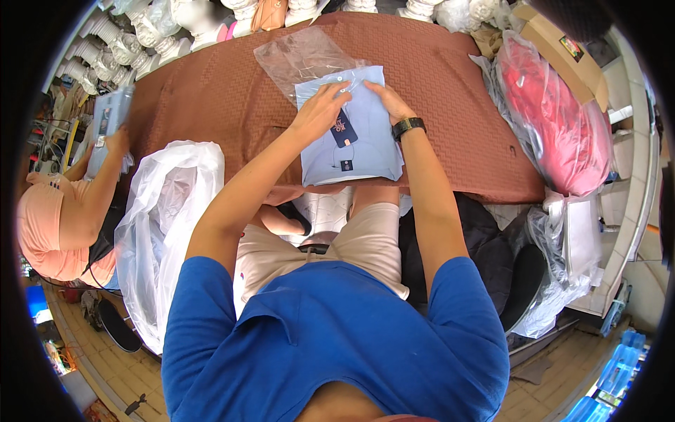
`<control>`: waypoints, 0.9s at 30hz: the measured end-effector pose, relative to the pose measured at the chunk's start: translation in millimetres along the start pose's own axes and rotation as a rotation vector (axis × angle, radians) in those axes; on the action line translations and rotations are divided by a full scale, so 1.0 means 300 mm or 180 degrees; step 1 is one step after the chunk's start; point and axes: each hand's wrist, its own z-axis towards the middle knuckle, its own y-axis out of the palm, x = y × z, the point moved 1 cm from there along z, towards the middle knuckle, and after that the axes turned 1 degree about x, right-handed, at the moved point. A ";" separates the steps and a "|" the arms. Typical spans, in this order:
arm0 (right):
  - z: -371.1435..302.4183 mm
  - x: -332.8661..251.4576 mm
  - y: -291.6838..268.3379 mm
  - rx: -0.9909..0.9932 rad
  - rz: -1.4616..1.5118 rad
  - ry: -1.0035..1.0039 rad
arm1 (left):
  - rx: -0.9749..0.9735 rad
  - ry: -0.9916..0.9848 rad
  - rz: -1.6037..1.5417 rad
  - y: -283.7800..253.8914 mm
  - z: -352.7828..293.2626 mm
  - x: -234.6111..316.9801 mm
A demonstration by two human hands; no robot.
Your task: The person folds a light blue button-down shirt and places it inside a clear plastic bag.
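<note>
A folded light blue shirt (371, 151) lies near the front edge of a table with a brown cloth (457, 98). On its front are a dark hang tag (343, 132) and a small black label (346, 165). My left hand (322, 111) rests on the upper part, fingers stretched over the fabric by the buttons. At the upper right edge, my right hand (391, 103) grips the shirt, thumb on top; its other fingers are mostly hidden. Behind the shirt, partly under it, is a clear plastic bag (287, 58).
Left of me stands a large white plastic bag (133, 232). Beyond it, a person (60, 218) holds a packed blue garment (109, 116). Red items in clear plastic (555, 119) and a cardboard box (559, 53) lie at the right. White ornate columns (112, 49) line the back.
</note>
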 end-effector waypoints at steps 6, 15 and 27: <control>0.034 0.020 -0.031 0.0200 -0.0268 -0.0250 | -0.0182 -0.0372 -0.0209 0.015 0.105 0.050; 0.032 0.001 -0.009 0.0293 -0.0337 -0.0493 | 0.0368 -0.0603 -0.0228 0.104 0.255 -0.019; 0.131 0.072 -0.073 0.0713 -0.0946 -0.0939 | -0.0026 0.0013 -0.0191 0.096 0.278 0.056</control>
